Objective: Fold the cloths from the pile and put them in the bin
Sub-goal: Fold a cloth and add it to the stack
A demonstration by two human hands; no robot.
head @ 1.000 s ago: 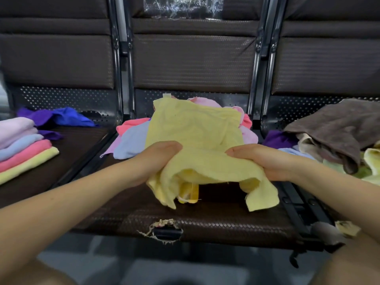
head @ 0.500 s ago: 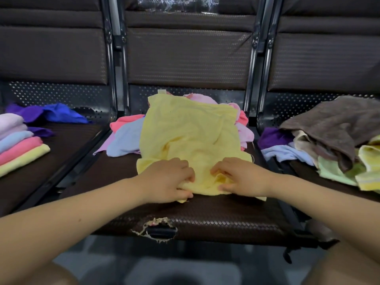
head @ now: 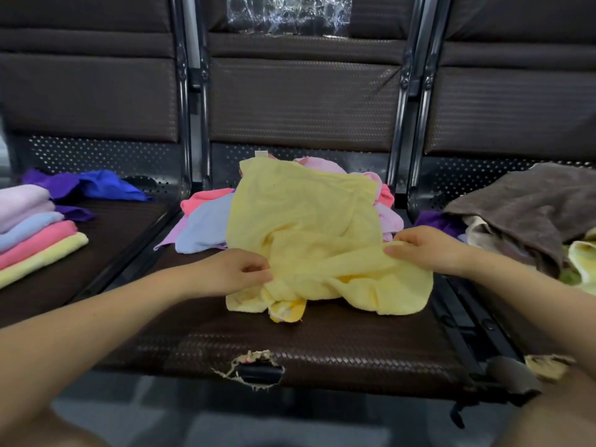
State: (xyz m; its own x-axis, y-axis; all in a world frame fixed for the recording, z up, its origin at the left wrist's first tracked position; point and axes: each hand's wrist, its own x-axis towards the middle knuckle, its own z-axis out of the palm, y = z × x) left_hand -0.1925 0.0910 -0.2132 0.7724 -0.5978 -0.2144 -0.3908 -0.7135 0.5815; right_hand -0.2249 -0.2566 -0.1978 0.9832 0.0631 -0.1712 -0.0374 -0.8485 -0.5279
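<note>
A pale yellow cloth [head: 306, 221] lies rumpled over a heap of pink, light blue and lilac cloths [head: 203, 224] on the middle brown seat [head: 322, 343]. My left hand [head: 235, 269] pinches the cloth's near left part. My right hand [head: 425, 250] pinches a raised fold at its near right. The near edge of the cloth is bunched and hangs onto the seat. No bin is in view.
A stack of folded cloths [head: 32, 230] sits on the left seat, with purple and blue cloths [head: 93, 185] behind it. The right seat holds a brown towel [head: 529, 208] over purple, cream and green cloths. The middle seat's front edge has a tear [head: 254, 369].
My hands were close together, pressing the cloth's near edge on the seat. They have since moved apart, each pinching the cloth, and its near part is lifted into a fold.
</note>
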